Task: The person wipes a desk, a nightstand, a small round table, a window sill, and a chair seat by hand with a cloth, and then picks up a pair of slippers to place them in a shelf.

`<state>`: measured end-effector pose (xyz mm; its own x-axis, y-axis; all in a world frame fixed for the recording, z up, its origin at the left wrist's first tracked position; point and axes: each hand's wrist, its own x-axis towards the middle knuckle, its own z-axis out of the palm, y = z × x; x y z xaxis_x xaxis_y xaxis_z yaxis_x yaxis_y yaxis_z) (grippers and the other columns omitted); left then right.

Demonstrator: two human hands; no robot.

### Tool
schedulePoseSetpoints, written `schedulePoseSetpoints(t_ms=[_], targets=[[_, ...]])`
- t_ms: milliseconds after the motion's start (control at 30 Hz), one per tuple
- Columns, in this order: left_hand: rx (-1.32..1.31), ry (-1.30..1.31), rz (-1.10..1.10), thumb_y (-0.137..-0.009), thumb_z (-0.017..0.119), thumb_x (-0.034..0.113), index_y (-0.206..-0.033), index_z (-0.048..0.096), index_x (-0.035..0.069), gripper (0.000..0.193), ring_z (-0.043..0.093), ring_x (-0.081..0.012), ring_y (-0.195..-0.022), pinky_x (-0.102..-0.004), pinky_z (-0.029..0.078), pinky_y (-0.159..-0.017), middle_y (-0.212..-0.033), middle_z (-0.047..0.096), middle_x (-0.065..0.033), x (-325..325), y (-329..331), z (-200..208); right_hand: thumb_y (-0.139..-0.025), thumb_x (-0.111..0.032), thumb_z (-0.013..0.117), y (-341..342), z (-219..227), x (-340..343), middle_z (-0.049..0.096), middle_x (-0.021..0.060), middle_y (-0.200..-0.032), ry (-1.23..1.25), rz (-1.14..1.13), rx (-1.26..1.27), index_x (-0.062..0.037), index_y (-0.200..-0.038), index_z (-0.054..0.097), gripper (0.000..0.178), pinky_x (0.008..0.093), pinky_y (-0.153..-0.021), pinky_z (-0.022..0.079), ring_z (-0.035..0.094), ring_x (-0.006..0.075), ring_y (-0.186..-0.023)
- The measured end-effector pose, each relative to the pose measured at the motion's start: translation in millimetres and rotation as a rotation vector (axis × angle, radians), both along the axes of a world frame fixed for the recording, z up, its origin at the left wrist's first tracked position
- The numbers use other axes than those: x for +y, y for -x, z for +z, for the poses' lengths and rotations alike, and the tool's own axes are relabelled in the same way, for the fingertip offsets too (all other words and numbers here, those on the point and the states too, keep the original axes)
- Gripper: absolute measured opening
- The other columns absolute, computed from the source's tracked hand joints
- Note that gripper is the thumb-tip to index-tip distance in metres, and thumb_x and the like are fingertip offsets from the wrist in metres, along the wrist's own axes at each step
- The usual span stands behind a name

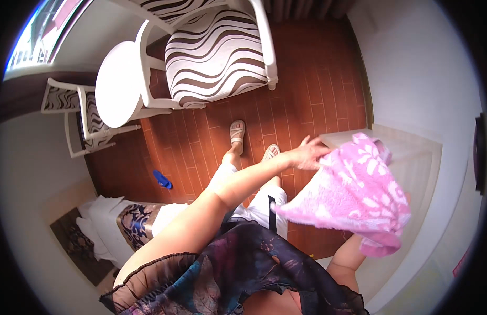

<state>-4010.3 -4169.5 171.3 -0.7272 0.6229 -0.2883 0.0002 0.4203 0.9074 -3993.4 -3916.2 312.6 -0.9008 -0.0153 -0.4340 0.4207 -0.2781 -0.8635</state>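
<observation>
A pink towel [353,191] with a white floral pattern hangs in loose folds at the right, one corner trailing to the left. My left hand [308,154] is at its upper left edge, fingers spread and stretched toward the cloth; some fingertips meet the edge. My right forearm [348,262] goes up beneath the towel, which covers nearly all of that hand. Only a sliver of skin shows at the cloth's right side, and the towel is draped over the hand. How the right fingers are set is hidden.
A pale cabinet or desk top [411,163] runs along the right wall. Ahead stand a striped armchair [217,58], a round white table [117,84] and another chair [91,113]. A blue slipper [162,179] lies on the reddish wood floor [306,79]. A bed [109,220] is at the left.
</observation>
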Motion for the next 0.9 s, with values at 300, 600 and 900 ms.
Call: schedulePoseSetpoints(t_ms=[300,600,900], targets=[[-0.972,-1.198,0.981,-0.095,0.051,0.025,-0.107,0.059,0.005,0.025,0.057,-0.0079,-0.073,-0.0248,0.049,-0.067,-0.085,0.062,0.0001,-185,-37,-27,-0.085,-0.001,0.054,177,-98,-341,0.051,0.0083,-0.111,0.223,0.627,0.075,0.0023,-0.114,0.052,0.029,0.0277,-0.088,0.044,0.053,0.0159,-0.101],[-0.873,-0.895,1.865,-0.098,0.039,0.024,-0.095,0.052,0.004,0.025,0.061,-0.0167,-0.063,-0.0306,0.052,-0.058,-0.072,0.059,-0.0081,-408,28,-245,-0.078,-0.018,0.056,172,-430,-623,0.037,0.0228,-0.122,-1.182,0.711,0.815,-0.0131,-0.119,0.050,0.042,0.0530,-0.093,0.029,0.037,0.0403,-0.111],[-0.418,-0.172,1.681,-0.091,0.057,0.019,-0.080,0.058,0.003,0.020,0.051,-0.0150,-0.054,-0.0268,0.041,-0.050,-0.067,0.058,-0.0022,-412,61,-248,-0.080,-0.010,0.055,205,-426,-606,0.048,0.0131,-0.098,-1.303,0.787,0.858,-0.0133,-0.118,0.051,0.039,0.0420,-0.078,0.040,0.048,0.0309,-0.090]])
